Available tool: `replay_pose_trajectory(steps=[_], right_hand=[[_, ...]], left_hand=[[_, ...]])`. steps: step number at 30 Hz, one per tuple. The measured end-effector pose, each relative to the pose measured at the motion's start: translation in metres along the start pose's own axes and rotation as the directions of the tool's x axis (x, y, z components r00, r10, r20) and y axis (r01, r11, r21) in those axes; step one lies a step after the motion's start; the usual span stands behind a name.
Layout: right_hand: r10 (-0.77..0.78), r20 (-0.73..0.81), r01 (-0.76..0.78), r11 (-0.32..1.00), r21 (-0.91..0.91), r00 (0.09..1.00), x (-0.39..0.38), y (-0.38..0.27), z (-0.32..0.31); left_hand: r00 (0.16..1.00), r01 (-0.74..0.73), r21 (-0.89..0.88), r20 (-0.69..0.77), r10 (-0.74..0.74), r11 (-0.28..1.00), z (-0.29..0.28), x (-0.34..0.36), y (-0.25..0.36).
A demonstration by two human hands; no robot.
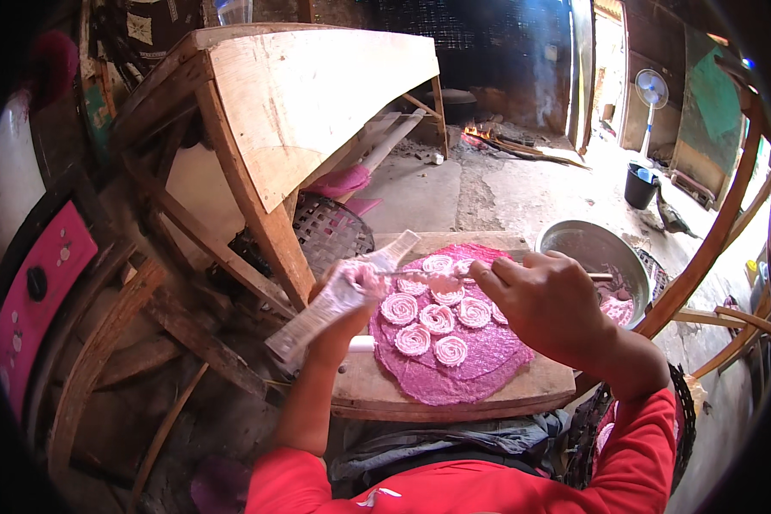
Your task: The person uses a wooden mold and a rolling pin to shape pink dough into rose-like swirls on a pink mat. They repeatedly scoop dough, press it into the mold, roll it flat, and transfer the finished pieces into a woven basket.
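My left hand is closed around a long, flat wooden piece, held tilted, with pink dough at its middle. Motion blurs this piece somewhat. In my closed right hand is a thin utensil that points left toward the dough; its exact kind cannot be made out. Pink paste clings along it. Below both hands, several pink coiled rosettes lie on a round purple-pink sheet. The sheet rests on a low wooden board in front of me.
A grey metal basin with pink dough stands at the right. On the left are a tall wooden table and a dark woven basket. Farther back burn a wood fire and stand a fan and a black bucket.
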State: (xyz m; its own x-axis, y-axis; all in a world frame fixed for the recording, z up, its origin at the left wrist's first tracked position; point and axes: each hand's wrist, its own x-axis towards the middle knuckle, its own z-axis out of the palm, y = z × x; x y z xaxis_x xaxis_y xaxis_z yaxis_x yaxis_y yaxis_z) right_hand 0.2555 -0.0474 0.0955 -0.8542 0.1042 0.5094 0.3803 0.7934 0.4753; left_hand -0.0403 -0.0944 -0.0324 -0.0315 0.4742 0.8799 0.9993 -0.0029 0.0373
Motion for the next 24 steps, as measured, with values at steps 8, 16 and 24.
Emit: replay_pose_trajectory(steps=[8,16,24], right_hand=[[-0.214,0.129,0.223,0.973,-0.065,0.968,0.008,-0.025,0.031],[0.278,-0.059,-0.186,0.771,0.610,0.959,-0.019,-0.010,0.039],[0.365,0.216,-0.344,0.334,0.877,0.906,-0.028,-0.094,0.112]], left_hand=[[0.958,0.094,-0.167,0.284,-0.043,0.982,-0.013,-0.008,0.044],[0.994,-0.075,-0.066,0.071,0.079,0.995,-0.004,0.003,0.004],[0.926,0.342,-0.057,0.191,-0.326,0.938,0.009,0.009,0.015]])
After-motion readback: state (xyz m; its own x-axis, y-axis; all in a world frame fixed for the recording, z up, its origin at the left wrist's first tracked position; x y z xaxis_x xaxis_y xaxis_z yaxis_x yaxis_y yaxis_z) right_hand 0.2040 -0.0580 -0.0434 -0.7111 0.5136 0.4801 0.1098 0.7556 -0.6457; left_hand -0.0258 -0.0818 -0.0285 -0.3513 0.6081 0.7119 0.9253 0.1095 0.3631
